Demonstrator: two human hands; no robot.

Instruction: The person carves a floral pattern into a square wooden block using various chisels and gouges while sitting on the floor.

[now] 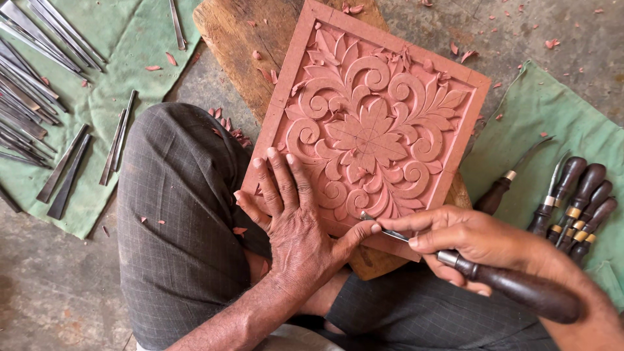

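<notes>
Reddish-pink and carved with one floral pattern, the square panel [370, 123] lies at the centre of the frame on a wooden block [240, 45]. The left hand [292, 214] rests flat, fingers spread, on its lower left corner. The right hand [474, 240] grips one dark-handled chisel [513, 286], blade touching the lower edge. Six more handled tools [572, 201] lie on the right green cloth [552, 110].

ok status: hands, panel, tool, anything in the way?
Left hand flat on carved reddish panel, thumb by blade. Right hand grips dark-handled chisel, tip at panel's lower edge. Wood chips scattered around; nothing blocking.
</notes>
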